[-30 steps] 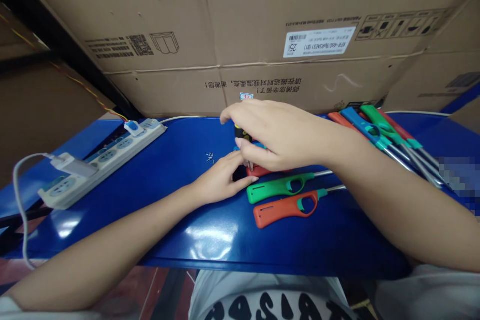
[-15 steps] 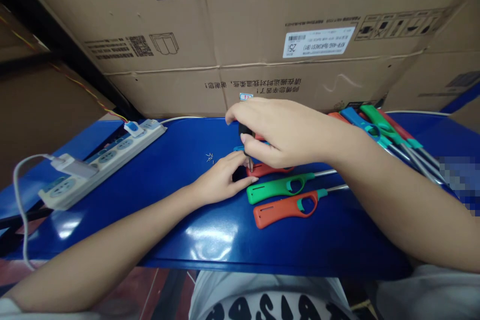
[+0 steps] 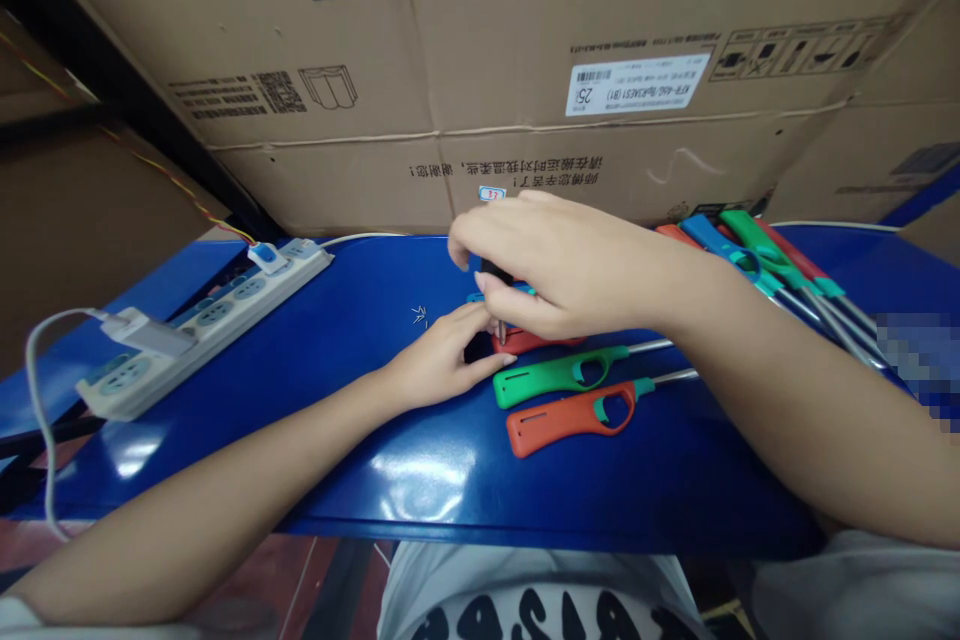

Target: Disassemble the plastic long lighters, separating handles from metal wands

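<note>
Screwdriver (image 3: 502, 331) stands nearly upright in the closed grip of the right hand (image 3: 559, 255); the left hand (image 3: 441, 356) pinches the red utility lighter (image 3: 536, 340), likely to steady it

Red lighter (image 3: 534, 340), black screwdriver handle (image 3: 495, 270), blue tabletop (image 3: 352, 310)

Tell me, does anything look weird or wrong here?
Yes, the big box at the back looks upside down: its printing is the wrong way up. Also, tiny bits lie loose just beyond the left hand, too small to name. I see nothing spilled.
</note>
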A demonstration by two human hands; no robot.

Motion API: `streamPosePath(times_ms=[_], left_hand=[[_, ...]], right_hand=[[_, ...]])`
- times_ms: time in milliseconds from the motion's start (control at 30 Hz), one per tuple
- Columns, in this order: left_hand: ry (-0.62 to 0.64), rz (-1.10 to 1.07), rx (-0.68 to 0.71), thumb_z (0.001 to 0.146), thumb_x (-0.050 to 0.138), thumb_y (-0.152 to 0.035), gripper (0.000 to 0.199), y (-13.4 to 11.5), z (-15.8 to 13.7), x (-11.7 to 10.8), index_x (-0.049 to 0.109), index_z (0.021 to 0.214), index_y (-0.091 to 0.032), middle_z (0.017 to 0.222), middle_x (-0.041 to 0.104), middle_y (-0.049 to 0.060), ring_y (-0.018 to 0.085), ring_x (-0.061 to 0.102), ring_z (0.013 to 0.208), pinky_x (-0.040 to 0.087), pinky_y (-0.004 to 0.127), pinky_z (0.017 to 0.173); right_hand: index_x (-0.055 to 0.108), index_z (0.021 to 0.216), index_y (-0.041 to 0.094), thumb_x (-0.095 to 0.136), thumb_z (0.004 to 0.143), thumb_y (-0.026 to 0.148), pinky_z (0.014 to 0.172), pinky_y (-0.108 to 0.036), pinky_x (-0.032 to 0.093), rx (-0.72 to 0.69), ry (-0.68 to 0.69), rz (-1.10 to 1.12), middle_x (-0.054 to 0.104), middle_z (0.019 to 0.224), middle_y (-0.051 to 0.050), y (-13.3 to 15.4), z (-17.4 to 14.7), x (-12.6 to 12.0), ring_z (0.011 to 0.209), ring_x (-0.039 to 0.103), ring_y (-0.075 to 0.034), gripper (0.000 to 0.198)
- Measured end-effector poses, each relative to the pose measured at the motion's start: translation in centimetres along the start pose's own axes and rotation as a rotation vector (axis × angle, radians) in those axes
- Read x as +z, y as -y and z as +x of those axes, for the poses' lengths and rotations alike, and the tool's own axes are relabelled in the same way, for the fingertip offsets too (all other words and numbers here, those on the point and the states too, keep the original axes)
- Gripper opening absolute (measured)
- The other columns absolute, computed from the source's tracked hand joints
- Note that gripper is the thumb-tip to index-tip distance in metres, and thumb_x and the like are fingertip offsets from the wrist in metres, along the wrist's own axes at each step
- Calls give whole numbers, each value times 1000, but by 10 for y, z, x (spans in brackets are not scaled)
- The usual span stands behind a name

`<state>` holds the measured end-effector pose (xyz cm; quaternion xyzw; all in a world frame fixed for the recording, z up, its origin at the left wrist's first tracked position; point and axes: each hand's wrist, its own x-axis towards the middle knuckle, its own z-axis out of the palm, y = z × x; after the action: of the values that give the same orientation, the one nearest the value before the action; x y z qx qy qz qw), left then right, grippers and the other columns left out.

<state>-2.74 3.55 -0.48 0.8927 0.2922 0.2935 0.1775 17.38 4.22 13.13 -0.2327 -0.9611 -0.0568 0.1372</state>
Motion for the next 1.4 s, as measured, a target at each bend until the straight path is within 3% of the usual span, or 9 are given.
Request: streamPosePath(times_ms=[133,467,600,700,833,1000,1167,1267,1400], left_hand=[[14,-5,0,96,66,-37,33,1,0,0,60,123,-18,118,70,11,26,67,109,56,44,98],[26,-4,-39,96,66,-37,21,-2,1,-1,63,104,-18,103,71,8,23,69,97,57,39,90],[-2,-7,7,96,66,-36,28,-1,1,-1,61,116,-17,114,70,10,25,67,106,56,41,94],[17,-19,-22,97,66,-36,22,-2,1,-2,62,108,-18,107,71,9,24,68,100,57,40,91],[24,-13,-22,97,66,-37,24,-3,1,-2,63,111,-18,112,71,10,25,68,105,56,41,93],[23,-14,-36,96,66,-37,21,-1,0,-1,62,105,-18,102,71,7,23,69,96,57,39,90],[4,-13,-10,96,66,-39,31,0,0,-1,61,118,-19,117,70,11,27,67,109,55,44,96],[23,-35,-53,95,68,-36,21,-3,1,-2,62,104,-18,104,71,7,23,68,98,56,39,91],[33,-67,-124,91,72,-35,19,-9,2,-5,63,94,-19,95,70,4,18,66,87,54,33,82]], right_hand=[[61,107,16,43,100,35,74,-33,35,39,31,64,67,87,-7,1,-1,-3,75,55,-20,27],[60,105,15,39,102,33,79,-37,37,41,33,-44,68,88,-9,-1,0,-2,79,57,-22,28],[57,114,13,42,100,34,79,-36,38,34,23,-21,69,98,-11,-1,0,-1,83,58,-23,30],[59,110,13,39,102,35,76,-36,38,79,49,-47,68,83,-9,-1,0,-2,74,57,-22,32],[58,117,12,40,97,26,76,-35,38,62,44,-10,71,96,-12,-1,-1,-4,82,60,-23,30],[59,115,12,38,101,33,71,-34,36,99,72,-38,70,88,-10,2,-1,-4,75,58,-22,32],[59,117,12,44,99,36,72,-33,38,74,40,-1,71,94,-11,2,0,-1,78,60,-21,32],[64,105,16,44,102,40,70,-32,40,83,-39,70,70,86,-6,2,-3,-5,74,60,-19,31],[65,88,18,57,98,42,67,-29,43,235,-461,263,65,81,-2,-1,-13,-29,74,58,-15,27]])
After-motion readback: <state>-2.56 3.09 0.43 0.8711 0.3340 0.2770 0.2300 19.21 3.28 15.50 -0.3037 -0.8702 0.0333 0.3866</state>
